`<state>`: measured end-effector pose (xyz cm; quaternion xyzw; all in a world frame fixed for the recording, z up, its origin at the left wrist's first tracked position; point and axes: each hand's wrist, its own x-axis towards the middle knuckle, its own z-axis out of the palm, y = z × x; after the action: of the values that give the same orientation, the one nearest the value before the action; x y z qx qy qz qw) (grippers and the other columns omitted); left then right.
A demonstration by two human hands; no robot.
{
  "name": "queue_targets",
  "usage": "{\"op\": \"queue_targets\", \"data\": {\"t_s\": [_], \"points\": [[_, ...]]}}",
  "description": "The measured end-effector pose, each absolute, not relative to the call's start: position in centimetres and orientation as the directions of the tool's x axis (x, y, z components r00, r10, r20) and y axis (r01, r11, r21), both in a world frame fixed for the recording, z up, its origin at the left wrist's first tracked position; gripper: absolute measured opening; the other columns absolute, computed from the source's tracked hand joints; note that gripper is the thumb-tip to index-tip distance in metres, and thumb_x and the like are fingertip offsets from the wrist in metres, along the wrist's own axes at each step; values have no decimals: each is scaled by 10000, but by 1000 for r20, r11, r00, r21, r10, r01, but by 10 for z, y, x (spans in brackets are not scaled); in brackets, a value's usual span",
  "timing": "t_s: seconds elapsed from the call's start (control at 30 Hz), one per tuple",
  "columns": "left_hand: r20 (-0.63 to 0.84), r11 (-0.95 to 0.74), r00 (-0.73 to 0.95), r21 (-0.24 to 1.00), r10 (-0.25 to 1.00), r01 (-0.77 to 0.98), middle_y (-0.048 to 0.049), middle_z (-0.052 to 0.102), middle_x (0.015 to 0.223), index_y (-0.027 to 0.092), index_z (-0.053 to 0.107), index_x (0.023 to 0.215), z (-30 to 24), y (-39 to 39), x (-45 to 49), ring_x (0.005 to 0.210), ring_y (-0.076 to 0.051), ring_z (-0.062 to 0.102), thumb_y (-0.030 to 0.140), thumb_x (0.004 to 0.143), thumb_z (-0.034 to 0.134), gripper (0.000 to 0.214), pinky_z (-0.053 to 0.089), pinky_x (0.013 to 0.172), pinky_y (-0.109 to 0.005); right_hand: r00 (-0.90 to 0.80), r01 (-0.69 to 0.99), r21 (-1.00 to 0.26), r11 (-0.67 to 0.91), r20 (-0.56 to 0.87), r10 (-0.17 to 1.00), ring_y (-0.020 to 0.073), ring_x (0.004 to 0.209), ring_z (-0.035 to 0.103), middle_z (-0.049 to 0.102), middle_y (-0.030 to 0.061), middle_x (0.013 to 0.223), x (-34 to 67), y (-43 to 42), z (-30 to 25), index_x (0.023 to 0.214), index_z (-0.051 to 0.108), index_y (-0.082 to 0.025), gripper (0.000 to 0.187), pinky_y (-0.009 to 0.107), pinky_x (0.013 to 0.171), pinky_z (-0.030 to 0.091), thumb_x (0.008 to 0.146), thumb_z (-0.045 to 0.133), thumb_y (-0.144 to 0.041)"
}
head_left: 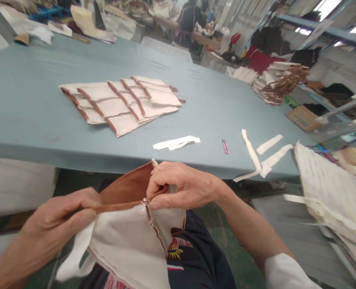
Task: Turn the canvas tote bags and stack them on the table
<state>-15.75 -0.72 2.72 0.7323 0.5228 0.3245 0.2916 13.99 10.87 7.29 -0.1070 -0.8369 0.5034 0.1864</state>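
A cream fabric piece [126, 241] with a brown inner side and brown-edged seams lies across my lap. My left hand [66, 214] pinches its brown top edge on the left. With thumb and fingers closed, my right hand [180, 184] grips the same edge beside a seam, where the layers meet. Between the hands the opening gapes, showing the brown lining [126, 186]. A white strip [75, 257] hangs in a loop below my left hand. What lies inside my right fingers is partly hidden.
On the blue-grey table [214, 104] lie overlapping cream pieces with brown edges [120, 100], white strips [178, 142] and pink thread snips [225, 146]. More strips [268, 156] lie to the right. A stack of pieces [280, 80] stands far right, near a cardboard box [304, 118].
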Motion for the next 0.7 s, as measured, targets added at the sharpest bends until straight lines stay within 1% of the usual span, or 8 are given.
{"op": "queue_targets", "data": {"t_s": [0.1, 0.17, 0.3, 0.47, 0.53, 0.6, 0.63, 0.7], "points": [[249, -323, 212, 806, 945, 496, 4, 828, 984, 270, 799, 1010, 37, 2, -147, 914, -183, 764, 339, 1051, 639, 179, 548, 859, -226, -931, -3, -906, 423, 157, 329, 137, 841, 633, 744, 15, 880, 138, 113, 89, 906, 705, -179, 223, 273, 870, 497, 1077, 737, -318], [298, -397, 268, 761, 916, 513, 22, 850, 1042, 300, 813, 1090, 46, 8, -139, 940, -169, 772, 353, 1026, 715, 129, 537, 868, -208, -941, 12, -928, 373, 116, 319, 135, 849, 639, 737, 14, 903, 136, 115, 94, 916, 705, -179, 217, 259, 842, 503, 1063, 755, -331], [380, -553, 416, 690, 826, 467, 48, 847, 959, 300, 788, 1059, 60, 21, -121, 820, -143, 775, 258, 1031, 680, 118, 554, 751, -192, -942, 63, -951, 303, 44, 333, 141, 857, 647, 732, 18, 921, 132, 116, 93, 935, 706, -177, 234, 250, 812, 505, 1037, 769, -378], [441, -630, 458, 625, 772, 460, 85, 825, 878, 300, 770, 1012, 67, 28, -114, 719, -115, 761, 180, 1012, 649, 171, 555, 718, -168, -933, 114, -963, 243, -19, 361, 131, 784, 602, 693, 6, 875, 134, 114, 86, 953, 698, -164, 283, 242, 733, 472, 1038, 746, -430], [455, -664, 488, 577, 745, 475, 67, 840, 898, 289, 777, 1049, 69, 30, -114, 728, -125, 779, 183, 1037, 631, 181, 577, 743, -177, -929, 107, -971, 214, -21, 368, 126, 770, 588, 681, 2, 864, 134, 113, 85, 943, 694, -159, 288, 237, 715, 461, 1034, 744, -428], [469, -710, 534, 502, 704, 495, 24, 865, 941, 269, 783, 1059, 71, 31, -114, 783, -162, 814, 202, 1077, 591, 204, 609, 774, -221, -927, 93, -975, 200, -12, 375, 123, 767, 575, 672, -4, 857, 134, 113, 84, 931, 687, -159, 291, 235, 713, 457, 1029, 752, -426], [472, -729, 556, 462, 684, 504, 5, 869, 937, 262, 781, 1028, 73, 32, -114, 791, -180, 822, 216, 1100, 559, 238, 620, 769, -248, -927, 86, -977, 193, -8, 376, 122, 766, 568, 666, -8, 852, 133, 113, 83, 929, 684, -160, 293, 234, 713, 456, 1029, 754, -426], [480, -759, 587, 401, 652, 514, -3, 844, 849, 263, 764, 920, 76, 33, -113, 725, -192, 802, 238, 1131, 496, 342, 620, 713, -279, -927, 86, -979, 184, -10, 376, 122, 772, 561, 661, -10, 854, 132, 112, 80, 934, 684, -160, 297, 236, 719, 459, 1034, 754, -431]]}}
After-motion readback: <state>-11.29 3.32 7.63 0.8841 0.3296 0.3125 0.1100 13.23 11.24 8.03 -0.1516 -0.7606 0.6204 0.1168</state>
